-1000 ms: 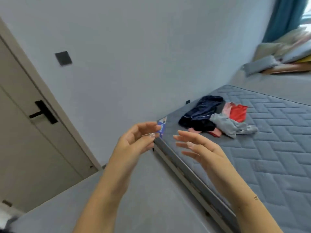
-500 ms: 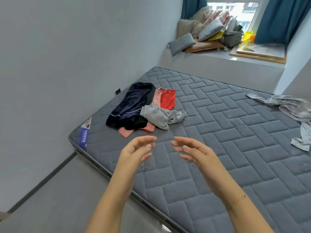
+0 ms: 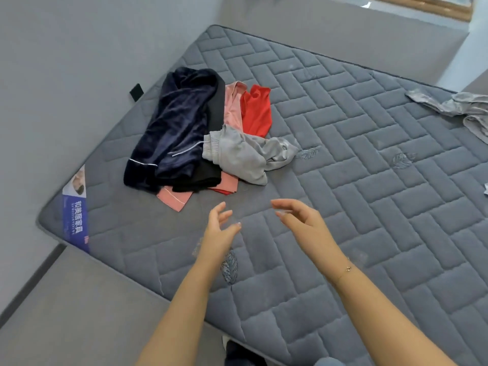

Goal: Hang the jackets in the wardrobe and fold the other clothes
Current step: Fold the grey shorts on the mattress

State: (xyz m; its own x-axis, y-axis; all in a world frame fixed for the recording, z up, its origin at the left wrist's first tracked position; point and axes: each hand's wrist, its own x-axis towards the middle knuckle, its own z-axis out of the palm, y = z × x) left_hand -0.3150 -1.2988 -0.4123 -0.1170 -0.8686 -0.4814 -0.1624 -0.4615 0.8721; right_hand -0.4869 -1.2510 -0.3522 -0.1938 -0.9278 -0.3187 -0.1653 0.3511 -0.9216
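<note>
A bare grey quilted mattress (image 3: 369,180) fills the room by a grey wall; a pile of clothes lies near its far left corner: a dark blue velvet top (image 3: 174,128), a pink piece (image 3: 232,109), a red piece (image 3: 257,112) and grey sweatpants (image 3: 243,154) on top; another grey garment (image 3: 459,107) lies at the right edge, well apart; nothing looks folded or hung yet, so almost all the work is left; the left hand (image 3: 219,231) and right hand (image 3: 301,220) hover just before the pile, fingers spread, holding nothing.
</note>
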